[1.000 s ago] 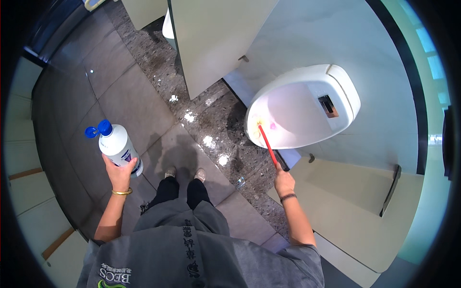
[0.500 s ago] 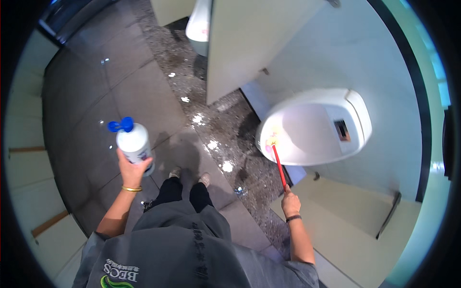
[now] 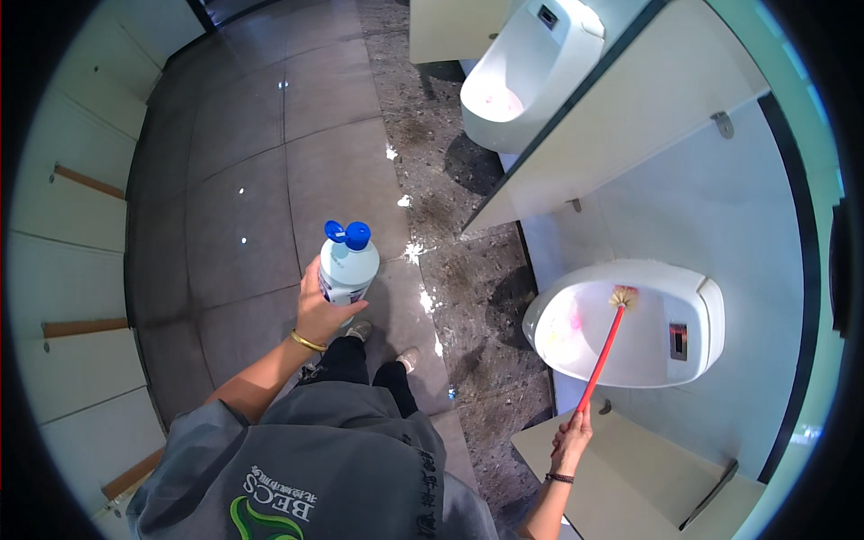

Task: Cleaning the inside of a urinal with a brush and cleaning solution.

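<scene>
My left hand (image 3: 319, 301) grips a white plastic bottle (image 3: 351, 263) with a blue top and raised flip lid, held over the floor. My right hand (image 3: 572, 436) is closed on the red handle of a brush (image 3: 607, 337); its yellowish bristle head sits inside a white wall urinal (image 3: 714, 306), toward the upper inner side. A pink and yellowish patch (image 3: 567, 319) lies in the bowl, to the left of the bristles. A metal-framed sensor plate (image 3: 679, 341) is set in the urinal's back.
A second urinal (image 3: 490, 117) stands at the top, beyond a pale divider panel (image 3: 648, 108). Another panel (image 3: 648, 486) is at lower right. Pale doors (image 3: 72, 270) line the left. Grey tiles (image 3: 234, 153) border a speckled, shiny floor strip (image 3: 472, 342).
The brush head has moved from the bowl's front to its upper inner side. The bottle has shifted right in view. The view has turned, showing more of the second urinal.
</scene>
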